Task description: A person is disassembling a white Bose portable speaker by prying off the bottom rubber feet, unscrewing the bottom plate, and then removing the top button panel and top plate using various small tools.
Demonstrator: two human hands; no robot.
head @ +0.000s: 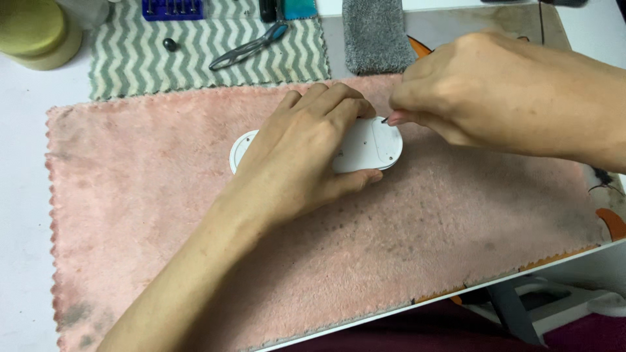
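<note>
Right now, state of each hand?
Left hand: closed over the white oval plastic device, pressing it onto the pink fluffy cloth.
Right hand: pinched on a thin dark tool tip.

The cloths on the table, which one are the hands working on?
The large pink cloth: the white oval device lies on it under both hands, while the grey-and-white zigzag cloth and grey cloth lie behind.

Two hands (306, 150) (482, 91), one white oval device (372, 146), three cloths (195, 215) (130, 58) (375, 32), one pair of scissors (251, 47), one small ball (170, 44).
</note>
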